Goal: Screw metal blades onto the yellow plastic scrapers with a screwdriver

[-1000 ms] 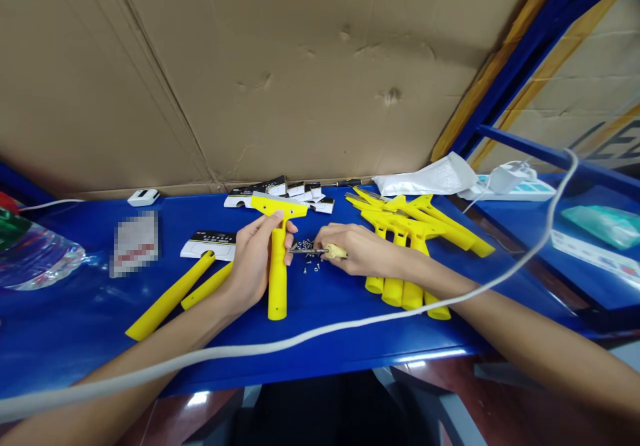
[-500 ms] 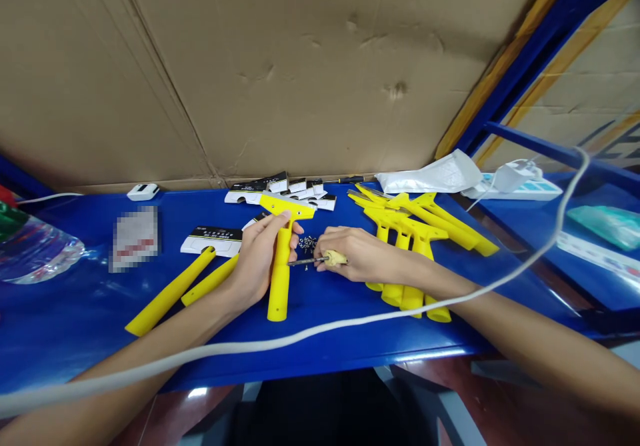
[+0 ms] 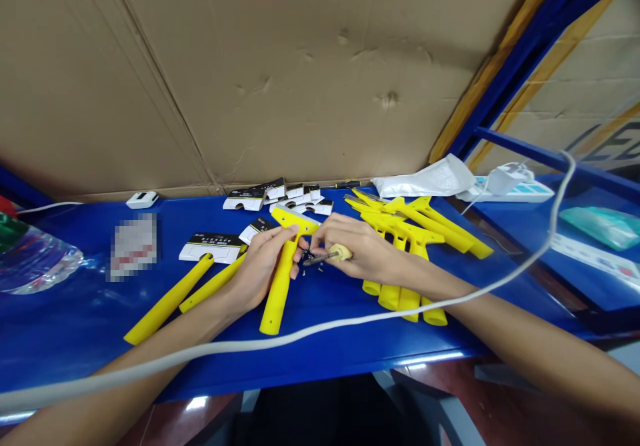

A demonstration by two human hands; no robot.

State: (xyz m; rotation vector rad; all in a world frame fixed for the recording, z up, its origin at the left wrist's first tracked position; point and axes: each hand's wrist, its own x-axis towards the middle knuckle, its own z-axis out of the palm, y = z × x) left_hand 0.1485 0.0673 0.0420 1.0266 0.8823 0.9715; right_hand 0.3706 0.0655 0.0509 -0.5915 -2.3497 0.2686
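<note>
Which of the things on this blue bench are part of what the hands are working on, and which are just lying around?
In use: yellow scraper in left hand; screwdriver in right hand; loose screws.

Lying about: pile of yellow scrapers; two yellow handles; blade packs; water bottle; white bag; white cable.

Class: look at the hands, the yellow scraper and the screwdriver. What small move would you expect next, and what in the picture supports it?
Probably bringing the screwdriver tip up to the scraper head to seat a screw. The left hand grips the scraper below its head, the right hand holds the screwdriver pointing toward it, and loose screws lie just beneath.
</note>
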